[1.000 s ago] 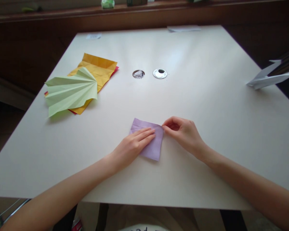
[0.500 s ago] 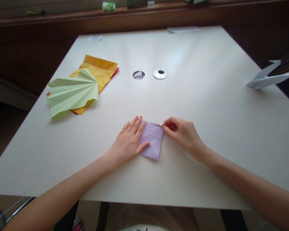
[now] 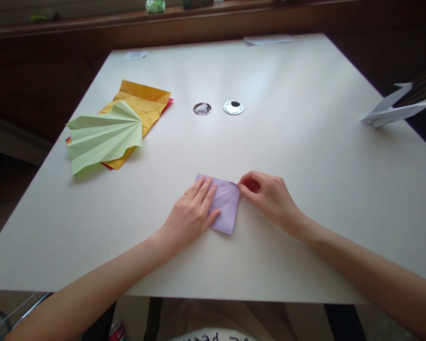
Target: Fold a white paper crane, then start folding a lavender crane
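Observation:
A small square of folded purple paper [image 3: 226,210] with diagonal creases lies on the white table [image 3: 298,156] in front of me. My left hand [image 3: 191,208] rests flat across its left side, thumb and fingers apart, hiding part of that side. At the top right corner, my right hand [image 3: 266,196] pinches the paper between thumb and forefinger, and the corner curls up slightly there.
Pleated light green paper [image 3: 108,137] lies over creased yellow paper [image 3: 151,97] at the left, with red paper beneath. Two round holes [image 3: 202,109] are set in the tabletop. A folded white paper figure [image 3: 386,111] stands at the right edge.
My left hand has slid slightly down over the purple paper, so its upper left corner now shows. The right hand keeps its pinch. The whole view has shifted a little.

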`<state>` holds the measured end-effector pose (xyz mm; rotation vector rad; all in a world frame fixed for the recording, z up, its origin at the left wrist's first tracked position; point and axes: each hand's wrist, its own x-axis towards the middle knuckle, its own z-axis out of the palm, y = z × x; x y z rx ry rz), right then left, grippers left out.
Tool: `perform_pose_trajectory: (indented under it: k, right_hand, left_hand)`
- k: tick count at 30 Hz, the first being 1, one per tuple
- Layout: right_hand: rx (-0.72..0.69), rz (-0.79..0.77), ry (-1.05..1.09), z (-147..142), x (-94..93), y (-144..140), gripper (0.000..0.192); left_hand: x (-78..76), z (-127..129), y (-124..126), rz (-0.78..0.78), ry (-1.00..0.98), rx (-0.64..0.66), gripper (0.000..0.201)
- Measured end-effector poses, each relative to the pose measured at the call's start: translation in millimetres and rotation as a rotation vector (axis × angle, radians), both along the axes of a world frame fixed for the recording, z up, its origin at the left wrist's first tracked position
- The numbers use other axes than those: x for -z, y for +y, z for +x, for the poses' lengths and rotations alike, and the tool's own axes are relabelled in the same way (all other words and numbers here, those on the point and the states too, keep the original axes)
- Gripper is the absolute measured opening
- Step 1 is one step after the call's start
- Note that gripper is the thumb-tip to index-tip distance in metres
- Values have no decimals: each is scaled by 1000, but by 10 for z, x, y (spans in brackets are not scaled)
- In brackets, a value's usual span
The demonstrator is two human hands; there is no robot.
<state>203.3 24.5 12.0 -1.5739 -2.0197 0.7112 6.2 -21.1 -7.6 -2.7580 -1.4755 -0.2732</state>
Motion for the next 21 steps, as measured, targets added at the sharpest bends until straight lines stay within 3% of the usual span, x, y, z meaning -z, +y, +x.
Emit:
perform_pose_trajectory:
  k: [9, 21]
  right_hand:
    - [8, -12, 21, -8, -3, -3, 6]
    - [16, -19, 45, -15, -20, -5, 6]
  left_hand:
    - [3, 89, -78, -99, -42, -66, 83]
    - [10, 86, -61, -202, -94, -56, 103]
